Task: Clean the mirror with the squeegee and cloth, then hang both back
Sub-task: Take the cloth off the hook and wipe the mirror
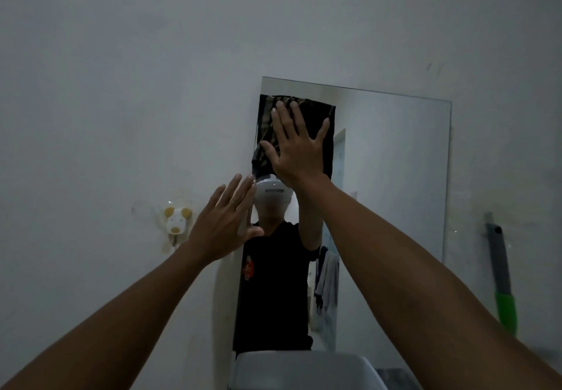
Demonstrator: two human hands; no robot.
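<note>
Mirror [395, 161] job: cloth [327, 146] pinned flat at its top-left corner under right hand [299, 149], fingers spread; left hand [223, 231] splayed too. No real grip, so cloth could slip off. Squeegee [501, 274] hangs beside the right edge.

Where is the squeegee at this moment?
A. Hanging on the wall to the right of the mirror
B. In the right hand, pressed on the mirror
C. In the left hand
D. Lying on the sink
A: the squeegee with its green handle hangs on the wall right of the mirror, while the right hand presses the dark cloth flat on the glass and the left hand is open and empty.
</note>
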